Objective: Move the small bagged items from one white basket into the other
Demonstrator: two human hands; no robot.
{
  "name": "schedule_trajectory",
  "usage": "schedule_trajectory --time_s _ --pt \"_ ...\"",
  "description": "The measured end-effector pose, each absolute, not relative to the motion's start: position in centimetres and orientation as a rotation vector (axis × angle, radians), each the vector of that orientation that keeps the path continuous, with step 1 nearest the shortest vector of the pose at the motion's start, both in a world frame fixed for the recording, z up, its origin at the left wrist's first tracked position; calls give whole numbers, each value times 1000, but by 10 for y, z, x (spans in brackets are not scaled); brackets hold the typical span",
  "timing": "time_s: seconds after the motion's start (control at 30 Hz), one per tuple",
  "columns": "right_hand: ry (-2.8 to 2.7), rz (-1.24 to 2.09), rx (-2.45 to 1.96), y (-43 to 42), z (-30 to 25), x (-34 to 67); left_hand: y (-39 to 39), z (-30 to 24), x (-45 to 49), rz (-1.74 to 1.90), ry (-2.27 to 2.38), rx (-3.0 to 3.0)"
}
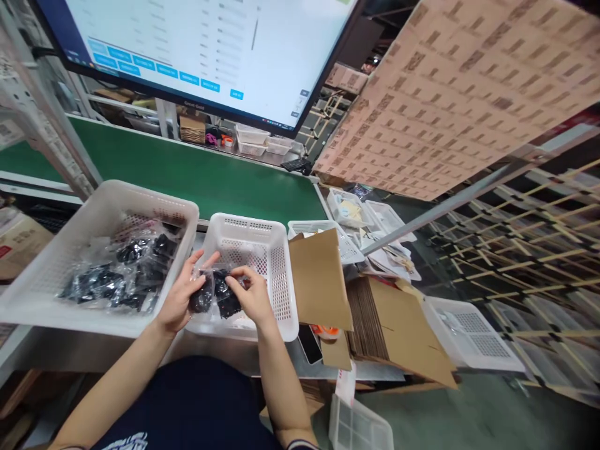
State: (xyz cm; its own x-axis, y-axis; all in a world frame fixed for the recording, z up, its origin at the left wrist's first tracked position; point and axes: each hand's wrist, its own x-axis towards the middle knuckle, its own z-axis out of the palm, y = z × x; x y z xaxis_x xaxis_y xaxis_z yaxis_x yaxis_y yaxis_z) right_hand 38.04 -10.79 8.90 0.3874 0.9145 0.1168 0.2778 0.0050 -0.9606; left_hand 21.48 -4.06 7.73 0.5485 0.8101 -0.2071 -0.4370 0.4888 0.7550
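Over the front of a white plastic basket [281, 294], my left hand [180, 294] holds a clear plastic bag with a black item inside [202, 297]. My right hand [253, 297] pinches the top of another clear bag with black contents [227, 294], right beside the first. What the black items are, I cannot make out. To the left stands a larger white basket [42, 281] with several similar clear bags of black items [135, 262] heaped in it. Through the holes of the middle basket, some reddish pattern shows.
Behind the baskets runs a green conveyor belt [197, 181], under a large monitor [197, 56]. At right are a cardboard flap [321, 275], stacked flat cartons [398, 325], a phone [310, 344] and orange tape [324, 331]. A metal pole [440, 194] slants across the right side.
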Motion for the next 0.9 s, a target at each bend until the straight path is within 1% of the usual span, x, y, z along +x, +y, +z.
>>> schedule_trajectory --time_s 0.1,0.2,0.27,0.33,0.4,0.47,0.5,0.57,0.63,0.67,0.7,0.77,0.9 --pt "-1033 674 -1506 -113 95 394 -35 78 211 860 617 689" --pt "-889 507 -1514 -114 98 416 -19 76 194 1023 770 760" --pt "-822 393 -1552 -115 94 434 -1 72 172 1210 907 857" --pt "-788 346 -1607 -118 91 450 21 64 143 1364 1019 990" --pt "-748 316 -1623 -124 90 461 46 55 115 1414 1136 1244" --pt "-680 220 -1578 -130 92 466 69 45 94 1299 1274 1628" --pt "-644 153 -1544 -132 93 468 78 41 88 1156 1341 1824" --pt "-595 58 -1509 -136 95 469 91 33 86 741 1442 2112" --pt "-625 99 -1607 -138 92 469 95 27 94 342 1503 2204" --pt "-666 158 -1705 -138 90 468 94 23 99 229 1514 2222" --pt "-717 220 -1808 -139 86 468 93 20 105 181 1521 2234" --pt "-801 317 -1943 -142 79 464 88 15 115 195 1526 2247" --pt "-803 443 -1885 -154 75 449 81 19 115 309 1575 2227"
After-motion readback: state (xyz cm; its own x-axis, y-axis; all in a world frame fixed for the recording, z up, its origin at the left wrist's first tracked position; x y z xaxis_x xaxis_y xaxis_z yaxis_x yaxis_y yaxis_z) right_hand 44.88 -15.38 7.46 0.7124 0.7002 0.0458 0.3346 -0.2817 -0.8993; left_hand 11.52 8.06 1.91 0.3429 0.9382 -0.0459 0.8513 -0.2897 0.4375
